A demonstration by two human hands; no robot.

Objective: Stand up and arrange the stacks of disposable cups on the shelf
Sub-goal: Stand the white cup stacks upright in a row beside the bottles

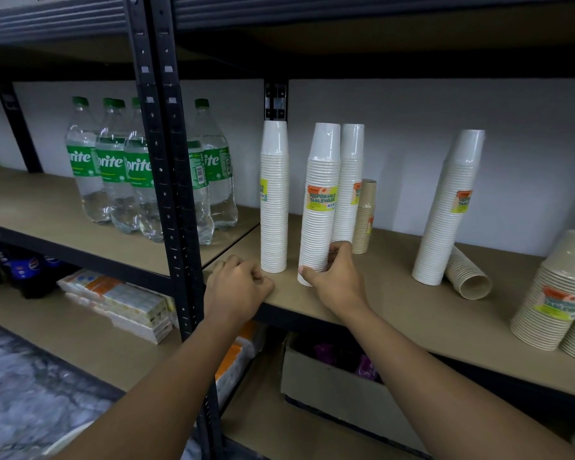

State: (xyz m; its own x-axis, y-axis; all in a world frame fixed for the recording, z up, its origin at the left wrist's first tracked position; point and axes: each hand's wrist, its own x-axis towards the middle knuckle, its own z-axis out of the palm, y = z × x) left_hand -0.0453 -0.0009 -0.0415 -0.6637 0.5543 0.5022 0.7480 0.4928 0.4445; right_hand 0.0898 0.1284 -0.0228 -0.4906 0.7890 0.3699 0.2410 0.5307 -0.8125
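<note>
Shelf (395, 293), left grip (238, 283) clenched empty at edge, right grip (336, 277) grasping cup stack (319, 210)

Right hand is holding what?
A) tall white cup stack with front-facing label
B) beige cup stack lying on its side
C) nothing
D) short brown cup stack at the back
A: the right hand curls fingers and thumb round the base of the tall white labelled cup stack.

a single wide-angle camera on the person's head looks forward and slightly down at the shelf (395, 277) from close in front, at arm's reach. the left hand (236, 290) and right hand (337, 280) enter from the bottom edge; the neighbouring bay (47, 207) shows at left.
</note>
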